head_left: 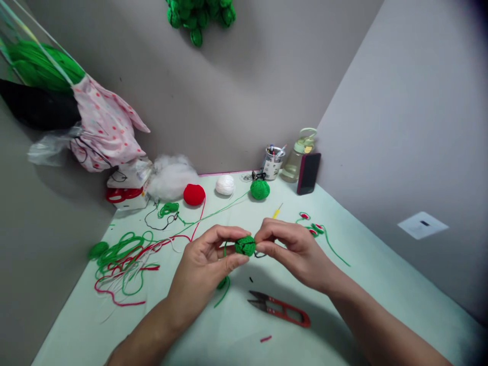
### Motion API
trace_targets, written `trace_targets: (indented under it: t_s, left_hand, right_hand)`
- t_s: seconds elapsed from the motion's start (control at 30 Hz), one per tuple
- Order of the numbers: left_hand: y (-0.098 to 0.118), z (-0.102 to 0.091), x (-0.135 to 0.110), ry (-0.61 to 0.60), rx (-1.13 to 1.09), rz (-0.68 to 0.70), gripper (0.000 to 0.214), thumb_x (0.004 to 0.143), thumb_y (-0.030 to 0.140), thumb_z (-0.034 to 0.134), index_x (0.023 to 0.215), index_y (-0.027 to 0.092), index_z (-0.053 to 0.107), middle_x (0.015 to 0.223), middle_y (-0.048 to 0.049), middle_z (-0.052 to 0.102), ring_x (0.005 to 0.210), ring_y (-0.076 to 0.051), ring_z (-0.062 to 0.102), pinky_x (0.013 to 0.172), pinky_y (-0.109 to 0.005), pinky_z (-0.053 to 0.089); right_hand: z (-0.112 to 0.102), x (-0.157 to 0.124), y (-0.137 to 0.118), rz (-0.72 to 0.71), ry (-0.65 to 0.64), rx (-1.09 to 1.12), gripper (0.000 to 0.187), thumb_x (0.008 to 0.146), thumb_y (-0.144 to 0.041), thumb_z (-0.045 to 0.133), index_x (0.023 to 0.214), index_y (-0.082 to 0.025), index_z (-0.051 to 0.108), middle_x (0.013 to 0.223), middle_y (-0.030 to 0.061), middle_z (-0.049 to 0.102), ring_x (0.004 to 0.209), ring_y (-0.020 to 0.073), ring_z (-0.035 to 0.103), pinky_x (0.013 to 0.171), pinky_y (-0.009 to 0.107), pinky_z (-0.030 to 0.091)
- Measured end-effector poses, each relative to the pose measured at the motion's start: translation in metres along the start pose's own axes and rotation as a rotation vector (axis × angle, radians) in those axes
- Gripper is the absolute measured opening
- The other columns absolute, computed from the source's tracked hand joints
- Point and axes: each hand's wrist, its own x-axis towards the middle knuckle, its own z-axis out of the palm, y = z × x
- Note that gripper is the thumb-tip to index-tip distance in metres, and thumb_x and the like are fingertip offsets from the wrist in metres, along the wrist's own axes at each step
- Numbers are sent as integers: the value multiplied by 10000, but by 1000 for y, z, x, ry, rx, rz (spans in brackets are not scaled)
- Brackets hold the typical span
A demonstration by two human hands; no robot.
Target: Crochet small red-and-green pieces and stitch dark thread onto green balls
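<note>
Between the thumb and fingers of my left hand (208, 259) is a small green crocheted piece (244, 246), rounded, with black yarn lines across its face. My right hand (292, 249) is closed in a pinch at the piece's right side. A loop of black yarn (260, 255) comes out below those fingertips; whether a needle is in the pinch is hidden. Under my left hand lies another bit of green crochet (223, 283) with a loose tail, partly covered. Orange-handled thread snips (284, 311) rest on the table below my hands.
Tangled green, red and white yarn (125, 259) spreads at left. Red (194, 194), white (224, 185) and green yarn balls (260, 189) sit behind, beside white stuffing (171, 178). A yellow-handled hook (277, 211), small crocheted pieces (315, 230), a phone (308, 174) and a bottle (295, 160) stand or lie right.
</note>
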Motion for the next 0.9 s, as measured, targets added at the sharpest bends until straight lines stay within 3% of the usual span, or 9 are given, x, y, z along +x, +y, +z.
trace_targets:
  t_s: [0.13, 0.2, 0.33, 0.43, 0.53, 0.6, 0.77, 0.9]
  left_hand:
    - [1, -3, 1, 4, 29, 5, 202, 801, 172, 814, 983, 247, 763, 1028, -1, 767, 941, -147, 709, 873, -242, 569]
    - [0, -3, 1, 12, 60, 32, 205, 805, 161, 804, 987, 247, 764, 1043, -5, 764, 977, -158, 702, 903, -256, 560]
    - [-8, 0, 2, 6, 103, 61, 196, 786, 151, 797, 963, 231, 772, 1045, -24, 763, 1012, -194, 694, 945, -307, 541]
    - [-16, -1, 6, 11, 110, -33, 183, 814, 221, 779, 995, 214, 757, 1030, -48, 769, 986, -220, 696, 934, -355, 538]
    - [-23, -6, 10, 0, 82, -118, 196, 832, 264, 773, 1015, 217, 721, 1066, -48, 755, 1029, -217, 684, 963, -356, 511]
    - [-26, -8, 12, -23, 27, -158, 240, 819, 260, 790, 1026, 230, 671, 1088, -37, 738, 1042, -206, 680, 949, -343, 506]
    - [-39, -7, 12, -102, 3, -211, 239, 796, 252, 812, 950, 207, 635, 980, -36, 709, 965, -197, 667, 868, -322, 501]
    - [-55, 0, 8, -145, -64, -280, 218, 791, 275, 820, 889, 196, 642, 914, -23, 704, 865, -171, 659, 843, -314, 492]
  right_hand:
    - [4, 0, 0, 180, -48, 107, 73, 965, -182, 601, 921, -193, 659, 788, -15, 619, 697, 111, 534, 640, 239, 432]
    - [5, -1, -1, 249, -77, 194, 120, 961, -158, 582, 1054, -207, 640, 794, -25, 612, 695, 108, 547, 642, 235, 452]
    - [6, -3, -1, 278, -81, 313, 203, 957, -140, 560, 1141, -208, 607, 803, -23, 608, 712, 112, 578, 686, 249, 499]
    - [4, -3, -1, 283, -108, 264, 232, 988, -180, 517, 1202, -209, 600, 838, 2, 653, 759, 136, 630, 724, 282, 524]
    - [0, -2, 1, 262, -29, -9, 190, 996, -239, 545, 1126, -215, 681, 885, 21, 684, 732, 133, 612, 679, 275, 479]
    - [0, 0, 4, 245, 1, -76, 144, 963, -248, 607, 1006, -212, 740, 889, 20, 678, 705, 123, 571, 636, 262, 434]
    - [12, 7, 22, 288, -23, 204, 116, 854, -258, 723, 799, -157, 739, 787, 5, 630, 672, 111, 533, 623, 251, 413]
    - [16, 14, 43, 382, 158, 427, 255, 806, -383, 746, 754, -154, 647, 639, -36, 541, 572, 87, 446, 549, 226, 357]
